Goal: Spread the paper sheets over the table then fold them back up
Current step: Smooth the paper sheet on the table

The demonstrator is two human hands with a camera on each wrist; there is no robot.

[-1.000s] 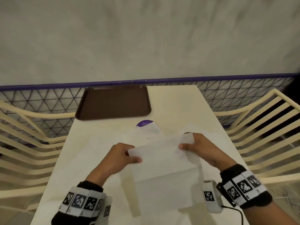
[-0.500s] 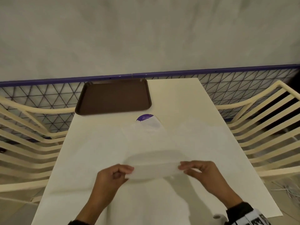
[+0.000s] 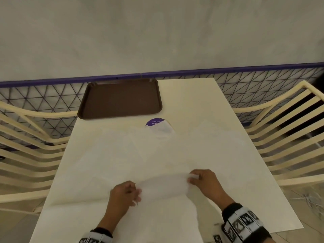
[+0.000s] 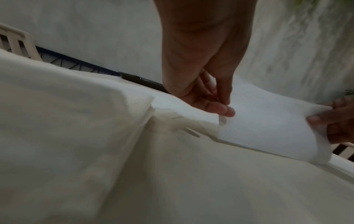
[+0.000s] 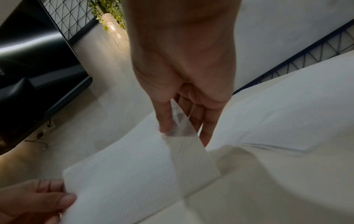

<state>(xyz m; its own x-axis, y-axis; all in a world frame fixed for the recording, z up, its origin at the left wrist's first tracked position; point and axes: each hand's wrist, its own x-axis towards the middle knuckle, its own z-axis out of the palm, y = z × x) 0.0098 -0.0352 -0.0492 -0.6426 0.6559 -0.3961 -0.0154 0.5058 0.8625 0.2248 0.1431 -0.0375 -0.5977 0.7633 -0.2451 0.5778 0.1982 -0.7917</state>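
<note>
With other sheets (image 3: 122, 155) already lying spread over the table (image 3: 189, 99), the left hand (image 3: 122, 195) and right hand (image 3: 206, 181) are pinching one raised paper sheet (image 3: 164, 186) by its corners, so folding is apparently just beginning.

Paper sheet (image 5: 134, 174): thin, matt white, faintly embossed, semi-translucent. Tabletop (image 3: 192, 102): smooth matt cream. Tray (image 3: 121, 99): brown plastic, low sheen. Chairs (image 3: 289, 137): cream slatted plastic.

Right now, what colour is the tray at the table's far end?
Dark brown tray, plain with no pattern; clearest in the head view.
</note>
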